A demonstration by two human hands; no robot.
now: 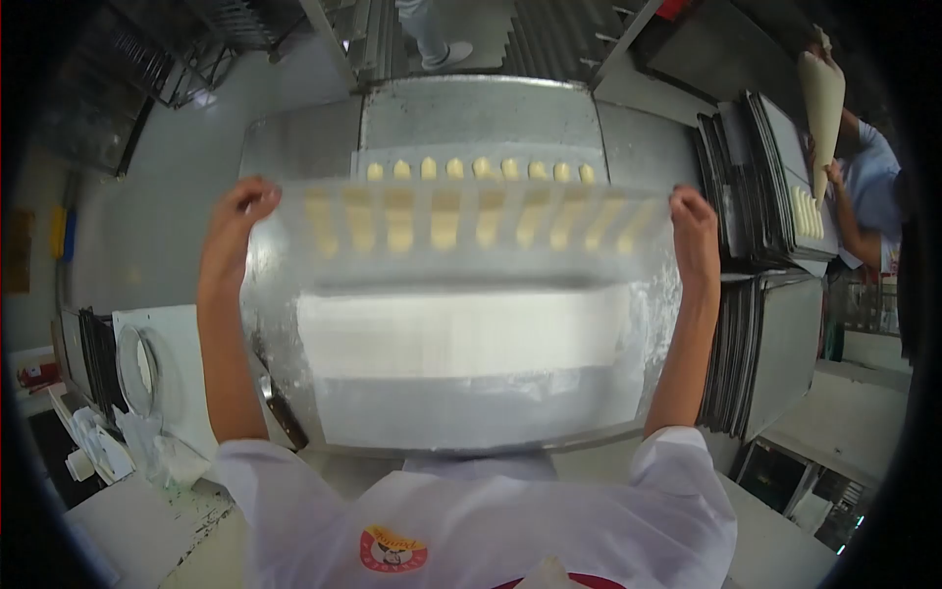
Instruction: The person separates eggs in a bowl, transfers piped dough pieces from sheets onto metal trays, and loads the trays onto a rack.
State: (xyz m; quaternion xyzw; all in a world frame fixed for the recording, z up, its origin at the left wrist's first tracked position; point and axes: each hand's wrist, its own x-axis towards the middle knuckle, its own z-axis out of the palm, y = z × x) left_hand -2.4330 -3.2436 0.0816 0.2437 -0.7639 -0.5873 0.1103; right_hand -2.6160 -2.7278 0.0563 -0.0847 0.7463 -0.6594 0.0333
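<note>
A translucent sheet [461,263] is stretched between my two hands above the metal table. My left hand [253,199] is closed on its upper left corner, and my right hand [693,208] pinches the upper right corner. Several pale yellow dough strips show on or through the sheet, blurred. Just beyond its top edge, a row of yellow dough ends [483,168] lies on a tray. Nearer my body is a white rectangular layer [461,334], smeared by motion, over a pale sheet [481,407] on the table.
Stacked dark trays [731,344] stand at the right. Beyond them a co-worker's arm [857,221] is by a large piping bag [821,108] over a tray of piped strips. A knife [285,417] and a round sieve [135,370] are at the left. Another person's legs show at the top.
</note>
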